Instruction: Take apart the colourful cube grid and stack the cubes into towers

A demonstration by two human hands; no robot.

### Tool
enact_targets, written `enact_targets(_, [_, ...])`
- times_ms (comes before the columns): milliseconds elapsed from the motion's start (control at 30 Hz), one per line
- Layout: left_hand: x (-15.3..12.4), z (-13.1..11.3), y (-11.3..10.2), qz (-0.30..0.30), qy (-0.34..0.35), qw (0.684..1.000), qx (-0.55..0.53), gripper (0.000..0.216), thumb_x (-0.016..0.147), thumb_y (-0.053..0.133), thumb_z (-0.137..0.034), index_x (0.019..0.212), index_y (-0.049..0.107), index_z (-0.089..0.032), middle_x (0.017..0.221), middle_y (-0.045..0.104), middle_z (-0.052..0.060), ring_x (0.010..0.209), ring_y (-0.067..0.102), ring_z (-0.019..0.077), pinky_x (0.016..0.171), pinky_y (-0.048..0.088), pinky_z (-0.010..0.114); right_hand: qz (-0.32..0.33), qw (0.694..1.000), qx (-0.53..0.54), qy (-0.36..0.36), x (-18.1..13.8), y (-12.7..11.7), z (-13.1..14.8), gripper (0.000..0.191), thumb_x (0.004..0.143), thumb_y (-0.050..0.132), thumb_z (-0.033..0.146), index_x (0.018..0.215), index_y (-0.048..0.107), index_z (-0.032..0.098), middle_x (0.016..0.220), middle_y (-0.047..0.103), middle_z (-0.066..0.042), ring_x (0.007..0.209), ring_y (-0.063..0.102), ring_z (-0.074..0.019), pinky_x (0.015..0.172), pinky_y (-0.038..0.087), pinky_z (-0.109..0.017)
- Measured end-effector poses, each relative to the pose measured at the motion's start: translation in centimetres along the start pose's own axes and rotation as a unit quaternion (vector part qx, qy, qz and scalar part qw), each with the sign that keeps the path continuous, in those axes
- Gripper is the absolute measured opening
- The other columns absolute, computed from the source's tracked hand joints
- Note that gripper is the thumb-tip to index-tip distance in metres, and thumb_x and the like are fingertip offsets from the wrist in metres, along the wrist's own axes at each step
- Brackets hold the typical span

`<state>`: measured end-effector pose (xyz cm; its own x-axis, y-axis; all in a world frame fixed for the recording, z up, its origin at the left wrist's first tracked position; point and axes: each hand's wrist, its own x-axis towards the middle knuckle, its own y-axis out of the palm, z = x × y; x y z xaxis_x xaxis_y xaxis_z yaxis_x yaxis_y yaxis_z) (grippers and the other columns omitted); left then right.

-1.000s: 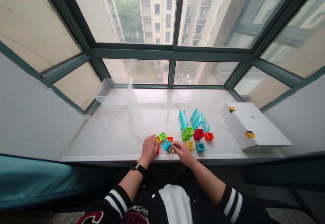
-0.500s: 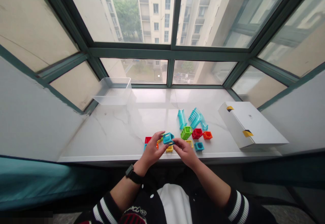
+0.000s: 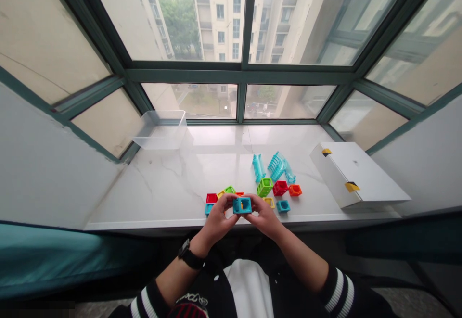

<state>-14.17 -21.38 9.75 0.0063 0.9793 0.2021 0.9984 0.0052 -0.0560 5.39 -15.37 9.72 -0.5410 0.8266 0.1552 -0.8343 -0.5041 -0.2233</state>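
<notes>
Your left hand [image 3: 218,224] and right hand [image 3: 265,217] come together, both clamped on a blue block [image 3: 242,205] held over the front edge of the sill [image 3: 155,188]. On the sill, a red block [image 3: 211,197] lies just beyond your left hand; a green block [image 3: 264,187] and teal ramps [image 3: 277,165] lie beyond your right. A clear tub [image 3: 160,130] stands at the sill's far left, a white box [image 3: 355,176] at its right.

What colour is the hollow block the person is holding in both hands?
The hollow block is bright blue, as the head view shows.
</notes>
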Motion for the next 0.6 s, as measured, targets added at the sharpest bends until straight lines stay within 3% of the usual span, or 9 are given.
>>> enact_targets(233, [0.4,-0.8,-0.2,0.015,0.060,0.995,0.080,0.042,0.092,0.075,-0.025,0.131,0.060,-0.026,0.136,0.062,0.011,0.128,0.065,0.0264,0.107,0.059,0.046,-0.014,0.996,-0.072,-0.047,-0.1,-1.2,0.6,0.039,0.085,0.075,0.024,0.124,0.067,0.026,0.113,0.069,-0.005,0.097,0.068,-0.0205,0.080,0.061,-0.033])
enact_targets(500, [0.7,-0.8,0.2,-0.036,0.023,0.996,0.084,0.041,0.089,0.079,-0.029,0.126,0.061,-0.026,0.126,0.068,0.007,0.113,0.072,0.0237,0.102,0.061,0.045,-0.060,0.989,-0.109,-0.083,-0.6,-0.9,0.3,0.073,0.088,0.075,0.027,0.155,0.048,0.031,0.143,0.056,-0.013,0.123,0.064,-0.0274,0.090,0.065,-0.039])
enact_targets(600, [0.6,-0.5,0.2,-0.049,-0.011,0.995,0.080,0.044,0.086,0.082,-0.029,0.124,0.060,-0.027,0.122,0.070,0.006,0.108,0.073,0.0231,0.101,0.060,0.045,-0.052,0.981,-0.153,-0.105,-0.6,-0.3,-0.2,0.079,0.089,0.076,0.030,0.160,0.042,0.030,0.148,0.056,-0.014,0.135,0.059,-0.0321,0.105,0.060,-0.047])
